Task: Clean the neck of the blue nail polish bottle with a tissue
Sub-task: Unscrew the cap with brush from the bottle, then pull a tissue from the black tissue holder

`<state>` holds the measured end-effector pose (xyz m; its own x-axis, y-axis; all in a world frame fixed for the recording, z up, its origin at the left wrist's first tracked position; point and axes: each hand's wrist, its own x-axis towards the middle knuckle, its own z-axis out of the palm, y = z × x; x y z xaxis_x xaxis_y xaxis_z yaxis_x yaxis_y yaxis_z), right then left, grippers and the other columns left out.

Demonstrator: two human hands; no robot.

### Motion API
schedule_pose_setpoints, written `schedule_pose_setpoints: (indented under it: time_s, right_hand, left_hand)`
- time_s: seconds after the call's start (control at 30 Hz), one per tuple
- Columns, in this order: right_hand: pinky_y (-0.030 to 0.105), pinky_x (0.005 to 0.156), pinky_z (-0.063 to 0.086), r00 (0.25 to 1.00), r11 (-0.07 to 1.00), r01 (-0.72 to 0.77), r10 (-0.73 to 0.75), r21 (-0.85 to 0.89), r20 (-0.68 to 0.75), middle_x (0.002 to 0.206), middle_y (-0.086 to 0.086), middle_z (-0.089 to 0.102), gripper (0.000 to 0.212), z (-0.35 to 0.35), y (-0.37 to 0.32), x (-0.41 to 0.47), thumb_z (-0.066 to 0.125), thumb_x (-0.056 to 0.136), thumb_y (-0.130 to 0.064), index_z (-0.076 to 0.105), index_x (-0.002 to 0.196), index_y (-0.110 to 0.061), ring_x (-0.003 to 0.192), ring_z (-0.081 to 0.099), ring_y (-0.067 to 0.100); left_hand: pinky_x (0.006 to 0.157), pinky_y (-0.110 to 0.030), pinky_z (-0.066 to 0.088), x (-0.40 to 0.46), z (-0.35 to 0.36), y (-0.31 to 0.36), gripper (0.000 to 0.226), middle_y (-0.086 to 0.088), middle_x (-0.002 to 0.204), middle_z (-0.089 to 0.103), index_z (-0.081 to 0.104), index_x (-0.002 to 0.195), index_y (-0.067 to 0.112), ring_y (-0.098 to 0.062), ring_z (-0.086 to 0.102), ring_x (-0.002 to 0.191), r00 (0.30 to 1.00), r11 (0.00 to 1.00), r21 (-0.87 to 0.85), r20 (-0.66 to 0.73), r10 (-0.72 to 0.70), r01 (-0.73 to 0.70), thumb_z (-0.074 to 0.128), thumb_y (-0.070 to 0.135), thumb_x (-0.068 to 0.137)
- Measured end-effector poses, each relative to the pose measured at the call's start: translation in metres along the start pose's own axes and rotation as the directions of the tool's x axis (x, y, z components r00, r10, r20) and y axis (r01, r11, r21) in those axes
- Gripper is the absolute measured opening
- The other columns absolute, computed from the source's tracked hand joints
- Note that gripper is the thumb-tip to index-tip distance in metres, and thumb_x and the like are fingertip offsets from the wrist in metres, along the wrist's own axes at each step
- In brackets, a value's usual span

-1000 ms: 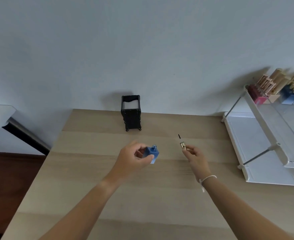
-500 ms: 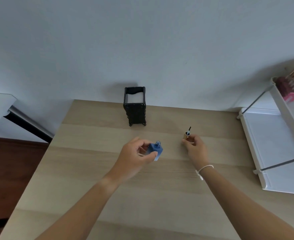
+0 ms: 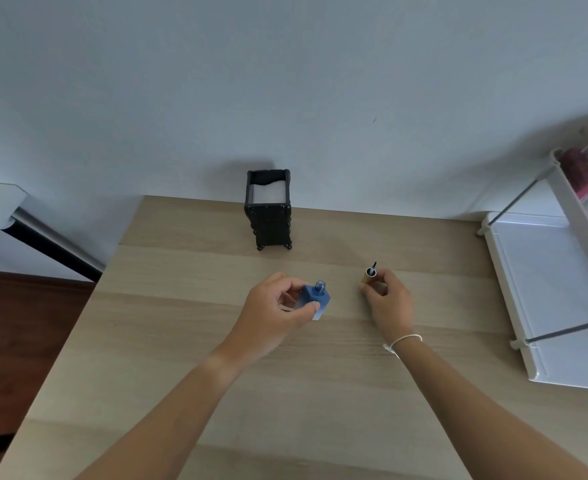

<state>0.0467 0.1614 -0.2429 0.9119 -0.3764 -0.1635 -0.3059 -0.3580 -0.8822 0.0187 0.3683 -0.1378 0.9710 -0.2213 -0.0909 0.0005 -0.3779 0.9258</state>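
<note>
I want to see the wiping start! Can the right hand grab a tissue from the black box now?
Probably not yet. The right hand is pinching the cap with its brush, so it is busy. Bare table lies between it and the tissue box, so nothing blocks the way.

A single head-worn wide-angle view looks forward and steeply down onto the pale wooden bench (image 3: 181, 341), close enough that both forearms enter from the bottom edge. The grey wall fills the upper half of the frame; edges bend outward.
</note>
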Motion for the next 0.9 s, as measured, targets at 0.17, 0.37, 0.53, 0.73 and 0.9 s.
schedule_pose_setpoints:
  time_s: [0.17, 0.37, 0.53, 0.73, 0.9]
  right_hand:
    - [0.018, 0.065, 0.04, 0.999, 0.999, 0.032, -0.031, -0.028, 0.008, 0.088, -0.009, 0.065, 0.019, -0.001, 0.001, 0.0, 0.064, 0.078, -0.016, 0.061, 0.093, -0.028, 0.079, 0.058, 0.006]
    - [0.024, 0.069, 0.039, 1.0, 1.0, 0.018, -0.018, -0.019, 0.001, 0.099, -0.009, 0.063, 0.031, -0.006, 0.001, -0.005, 0.066, 0.077, -0.019, 0.06, 0.108, -0.023, 0.07, 0.049, 0.002]
    - [0.021, 0.064, 0.039, 0.998, 0.999, 0.038, -0.039, -0.024, -0.053, 0.103, -0.008, 0.056, 0.043, -0.023, -0.003, -0.017, 0.068, 0.078, -0.023, 0.053, 0.118, -0.02, 0.066, 0.046, 0.011]
    - [0.017, 0.061, 0.038, 0.972, 0.981, 0.19, -0.193, -0.037, -0.134, 0.099, -0.006, 0.055, 0.037, -0.052, -0.04, -0.026, 0.067, 0.079, -0.023, 0.054, 0.114, -0.022, 0.063, 0.046, 0.008]
    - [0.013, 0.062, 0.039, 0.926, 0.935, 0.356, -0.353, -0.001, -0.132, 0.094, -0.006, 0.056, 0.026, -0.056, -0.106, -0.03, 0.063, 0.082, -0.022, 0.058, 0.107, -0.025, 0.059, 0.044, 0.006]
  left_hand:
    - [0.066, -0.007, 0.045, -0.002, -0.002, 0.001, 0.024, 0.007, 0.083, 0.059, 0.063, 0.083, 0.037, -0.003, 0.058, 0.073, 1.0, 1.0, 0.01, -0.004, 0.006, -0.006, 0.069, 0.015, 0.075]
    - [0.066, -0.008, 0.046, -0.006, -0.007, 0.002, 0.022, 0.01, 0.082, 0.059, 0.065, 0.084, 0.035, -0.003, 0.058, 0.073, 0.999, 1.0, 0.014, -0.028, 0.017, -0.017, 0.069, 0.016, 0.074]
    - [0.066, -0.007, 0.045, -0.014, -0.012, 0.007, 0.023, 0.01, 0.081, 0.059, 0.065, 0.083, 0.036, 0.0, 0.058, 0.072, 0.998, 0.999, 0.012, -0.045, 0.037, -0.037, 0.069, 0.016, 0.074]
    - [0.065, -0.009, 0.046, -0.029, -0.022, 0.016, 0.02, 0.007, 0.083, 0.059, 0.067, 0.083, 0.03, -0.007, 0.058, 0.072, 0.996, 1.0, -0.018, -0.092, 0.02, -0.021, 0.07, 0.012, 0.074]
    - [0.066, -0.013, 0.046, -0.04, -0.03, 0.023, 0.016, -0.001, 0.086, 0.062, 0.068, 0.087, 0.02, -0.018, 0.062, 0.078, 0.991, 1.0, -0.009, -0.136, 0.015, -0.017, 0.07, 0.011, 0.074]
